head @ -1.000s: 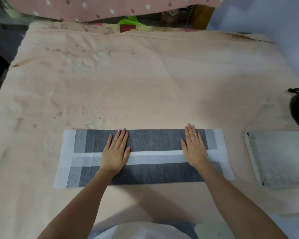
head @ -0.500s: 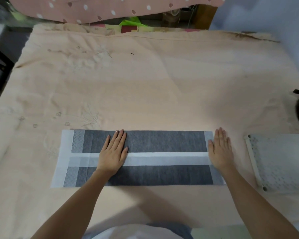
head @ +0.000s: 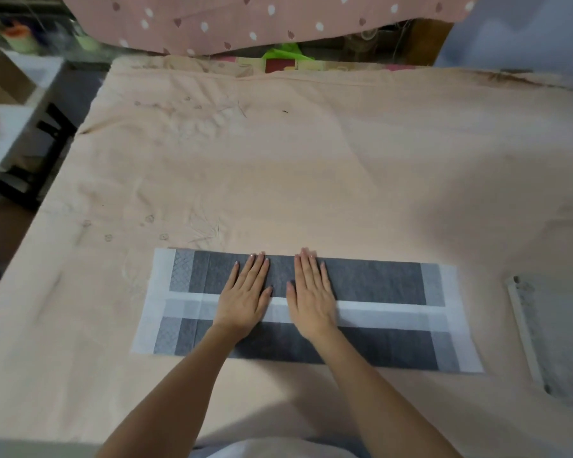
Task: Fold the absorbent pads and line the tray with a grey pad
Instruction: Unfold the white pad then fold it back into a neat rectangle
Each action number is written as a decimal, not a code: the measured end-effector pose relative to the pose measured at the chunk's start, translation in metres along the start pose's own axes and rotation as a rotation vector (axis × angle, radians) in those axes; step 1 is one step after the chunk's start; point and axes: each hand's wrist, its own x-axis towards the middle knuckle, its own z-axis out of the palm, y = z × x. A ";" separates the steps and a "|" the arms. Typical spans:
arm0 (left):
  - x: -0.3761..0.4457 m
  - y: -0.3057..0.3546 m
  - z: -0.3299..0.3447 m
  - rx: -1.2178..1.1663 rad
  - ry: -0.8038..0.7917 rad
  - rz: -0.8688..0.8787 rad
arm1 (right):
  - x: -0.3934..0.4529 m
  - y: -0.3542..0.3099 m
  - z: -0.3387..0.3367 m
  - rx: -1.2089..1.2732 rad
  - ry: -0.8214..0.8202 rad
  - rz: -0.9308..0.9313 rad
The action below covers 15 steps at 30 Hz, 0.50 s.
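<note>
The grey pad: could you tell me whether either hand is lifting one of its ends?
No, both the left hand and right hand lie flat mid-pad.

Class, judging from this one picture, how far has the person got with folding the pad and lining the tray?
Done: the grey pad lies on the peach cloth folded into a long strip, its two long edges meeting at the white middle band. In hand: the left hand and right hand press flat on its centre. Left: further folds, and lining the tray, which sits apart at the right.
</note>
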 end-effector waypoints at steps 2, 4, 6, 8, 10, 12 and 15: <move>0.000 -0.002 0.000 0.000 0.000 -0.001 | 0.003 -0.005 0.004 -0.045 -0.024 -0.002; 0.000 -0.002 0.000 0.000 -0.001 0.001 | 0.004 -0.005 0.006 -0.073 -0.038 0.000; 0.001 0.000 -0.002 -0.013 0.006 0.000 | 0.004 -0.005 0.007 -0.086 -0.041 -0.005; 0.000 0.005 -0.007 -0.040 0.020 -0.009 | 0.005 -0.004 0.008 -0.092 -0.036 -0.004; -0.001 0.008 -0.011 -0.063 0.039 0.017 | 0.005 -0.004 0.009 -0.103 -0.027 0.000; -0.003 0.009 -0.012 -0.079 0.036 0.041 | 0.005 -0.004 0.008 -0.112 -0.022 -0.003; -0.005 0.004 -0.014 -0.126 0.033 0.017 | 0.004 -0.005 0.006 -0.078 0.017 -0.012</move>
